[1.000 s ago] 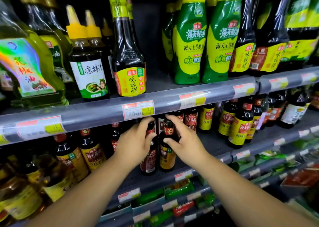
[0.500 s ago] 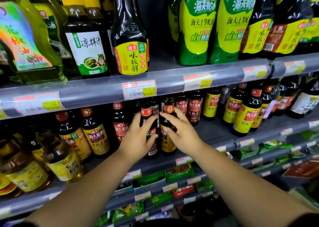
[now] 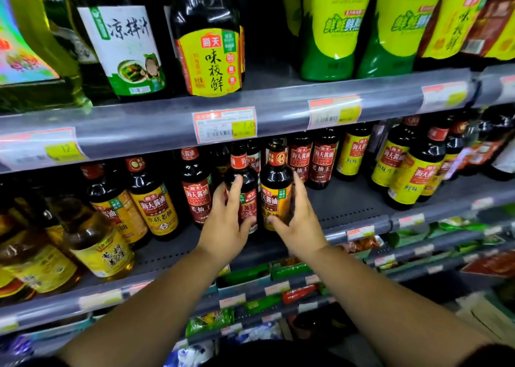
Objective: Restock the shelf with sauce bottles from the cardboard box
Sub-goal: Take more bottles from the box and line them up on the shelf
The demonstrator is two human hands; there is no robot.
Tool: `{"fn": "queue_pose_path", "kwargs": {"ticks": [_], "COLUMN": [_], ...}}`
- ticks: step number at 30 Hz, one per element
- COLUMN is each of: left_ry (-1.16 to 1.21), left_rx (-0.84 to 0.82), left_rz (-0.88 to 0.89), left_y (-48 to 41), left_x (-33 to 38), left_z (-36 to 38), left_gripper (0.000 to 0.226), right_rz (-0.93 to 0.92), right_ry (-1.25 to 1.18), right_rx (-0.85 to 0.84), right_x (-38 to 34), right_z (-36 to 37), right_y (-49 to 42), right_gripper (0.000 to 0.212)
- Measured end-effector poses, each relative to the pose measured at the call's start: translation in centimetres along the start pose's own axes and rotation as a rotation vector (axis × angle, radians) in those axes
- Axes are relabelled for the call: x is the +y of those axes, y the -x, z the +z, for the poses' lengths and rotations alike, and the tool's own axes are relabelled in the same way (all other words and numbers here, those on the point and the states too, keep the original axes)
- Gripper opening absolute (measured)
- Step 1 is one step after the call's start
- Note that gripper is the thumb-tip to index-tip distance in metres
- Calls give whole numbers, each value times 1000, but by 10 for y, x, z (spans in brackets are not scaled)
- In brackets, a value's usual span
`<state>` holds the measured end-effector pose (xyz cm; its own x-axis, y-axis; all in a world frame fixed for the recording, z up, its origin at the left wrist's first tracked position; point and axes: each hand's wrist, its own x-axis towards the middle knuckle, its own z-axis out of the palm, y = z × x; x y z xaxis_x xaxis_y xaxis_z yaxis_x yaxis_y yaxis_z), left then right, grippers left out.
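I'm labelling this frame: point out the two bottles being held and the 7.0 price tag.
red-label bottle [image 3: 247, 178], head view, dark shoulder.
orange-label bottle [image 3: 274, 202], head view, front label.
price tag [image 3: 224, 125], head view, white middle.

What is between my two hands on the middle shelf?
In the head view, two dark sauce bottles stand side by side: the left hand grips the red-labelled bottle, the right hand the orange-labelled bottle.

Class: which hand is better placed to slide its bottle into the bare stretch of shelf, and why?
Right, most likely. The right hand grips the orange-labelled bottle, which stands beside the bare shelf stretch. The left hand holds the red-labelled bottle, with other bottles on both its sides.
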<state>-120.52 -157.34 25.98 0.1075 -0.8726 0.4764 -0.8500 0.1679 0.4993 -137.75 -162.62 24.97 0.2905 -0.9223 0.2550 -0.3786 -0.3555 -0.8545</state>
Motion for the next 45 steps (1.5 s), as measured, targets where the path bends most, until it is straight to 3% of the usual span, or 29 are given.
{"fn": "queue_pose_path", "kwargs": {"ticks": [7, 14, 18, 23, 27, 34, 45], "left_ry": [-38, 444, 316, 370, 222, -2, -33], "left_rx": [29, -12, 78, -64, 71, 108, 116], "left_rz": [-35, -226, -242, -180, -204, 29, -30], "left_y": [-7, -13, -12, -5, -5, 12, -2], "left_x": [0, -3, 4, -3, 3, -11, -8], "left_z": [-2, 0, 1, -1, 4, 22, 29], "left_gripper": [107, 114, 114, 117, 113, 110, 102], "right_rz": [-17, -35, -13, -9, -9, -52, -76], "right_ry": [48, 60, 64, 66, 72, 108, 154], "right_rx": [-13, -57, -55, -58, -60, -32, -70], "right_x": [3, 5, 8, 10, 11, 17, 17], "right_z": [1, -8, -12, -16, -15, -11, -3], "right_y": [-6, -6, -7, -6, -7, 1, -12], "right_gripper": [116, 117, 115, 114, 117, 115, 112]}}
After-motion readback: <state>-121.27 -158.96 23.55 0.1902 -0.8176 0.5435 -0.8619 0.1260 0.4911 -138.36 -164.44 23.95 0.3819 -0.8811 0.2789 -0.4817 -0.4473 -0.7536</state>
